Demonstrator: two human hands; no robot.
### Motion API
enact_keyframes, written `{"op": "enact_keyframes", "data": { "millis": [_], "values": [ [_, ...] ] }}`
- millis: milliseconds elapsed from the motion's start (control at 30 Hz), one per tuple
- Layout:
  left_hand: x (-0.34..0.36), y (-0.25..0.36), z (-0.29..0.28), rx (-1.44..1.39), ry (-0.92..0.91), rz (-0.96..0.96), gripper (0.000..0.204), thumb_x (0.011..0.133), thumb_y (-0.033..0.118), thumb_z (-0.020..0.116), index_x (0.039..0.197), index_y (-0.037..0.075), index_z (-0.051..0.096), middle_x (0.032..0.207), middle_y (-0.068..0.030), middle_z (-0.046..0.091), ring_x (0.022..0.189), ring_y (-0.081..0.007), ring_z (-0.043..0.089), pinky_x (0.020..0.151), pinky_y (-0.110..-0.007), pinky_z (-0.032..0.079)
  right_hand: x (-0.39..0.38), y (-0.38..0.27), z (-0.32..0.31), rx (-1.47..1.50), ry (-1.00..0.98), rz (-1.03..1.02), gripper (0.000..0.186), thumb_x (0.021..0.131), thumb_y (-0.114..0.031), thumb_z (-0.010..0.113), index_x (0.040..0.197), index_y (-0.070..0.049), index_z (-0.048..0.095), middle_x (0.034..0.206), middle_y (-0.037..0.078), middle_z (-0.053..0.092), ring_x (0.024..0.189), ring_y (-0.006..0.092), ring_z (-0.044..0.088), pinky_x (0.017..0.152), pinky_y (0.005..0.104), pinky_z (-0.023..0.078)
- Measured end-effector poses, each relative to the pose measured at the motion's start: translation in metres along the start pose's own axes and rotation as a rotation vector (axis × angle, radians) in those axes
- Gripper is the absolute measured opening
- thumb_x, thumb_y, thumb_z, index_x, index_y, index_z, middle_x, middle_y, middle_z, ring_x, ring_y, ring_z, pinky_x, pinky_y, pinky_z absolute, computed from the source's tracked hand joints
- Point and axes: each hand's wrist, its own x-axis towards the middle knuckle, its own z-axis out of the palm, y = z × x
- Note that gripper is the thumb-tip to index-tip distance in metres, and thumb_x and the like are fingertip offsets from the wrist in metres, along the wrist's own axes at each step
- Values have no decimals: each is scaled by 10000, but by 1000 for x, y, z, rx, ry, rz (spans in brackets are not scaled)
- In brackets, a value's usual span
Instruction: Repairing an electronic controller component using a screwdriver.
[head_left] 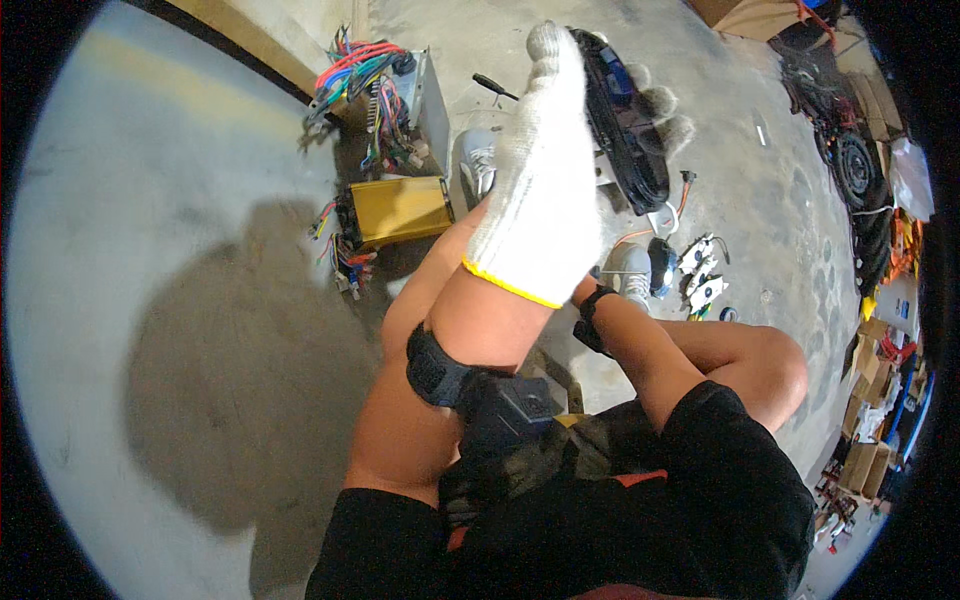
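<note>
My left hand (545, 190) wears a white knitted glove with a yellow cuff and is raised close to the camera. Its thumb stands on the left side, and gloved fingertips show past the far right edge of a black oblong object (630, 130). That object has a thick dark rim and a bluish patch; its kind I cannot make out. It is held in the closed left hand. My right forearm (640, 345), with a black wristband, reaches in behind the left glove. The glove hides my right hand and its fingers, so what it touches cannot be seen.
A gold metal box (402, 210) and a grey metal box (430, 115) with bundled coloured wires sit on the floor at left. Right of my shoes lie a round lamp-like part (661, 266) and white parts (703, 270). A black-handled tool (494, 87) lies ahead. Cartons (865, 468) and clutter line the right.
</note>
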Motion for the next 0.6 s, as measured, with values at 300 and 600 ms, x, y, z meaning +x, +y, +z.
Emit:
{"op": "enact_keyframes", "data": {
  "millis": [300, 600],
  "values": [
    [2, 2, 4, -83, -51, -79, 473, 1007, 503, 444, 1173, 66, 519, 1042, -132, 638, 917, -282, 665, 817, -463, 586, 12, 24, 59, -11, 126, 52, 134, 793, -181, 663, 841, -73, 727, 898, 111, 720, 886, 299, 687, 703, 407, 559],
    [-15, 8, -3, -73, -29, -41, 466, 998, 501, 460, 1166, 75, 539, 1032, -131, 648, 907, -285, 671, 795, -451, 591, 23, 22, 87, 179, 312, 19, 193, 858, -195, 571, 966, -94, 695, 934, 144, 715, 896, 337, 689, 748, 468, 543]
  ]
}}
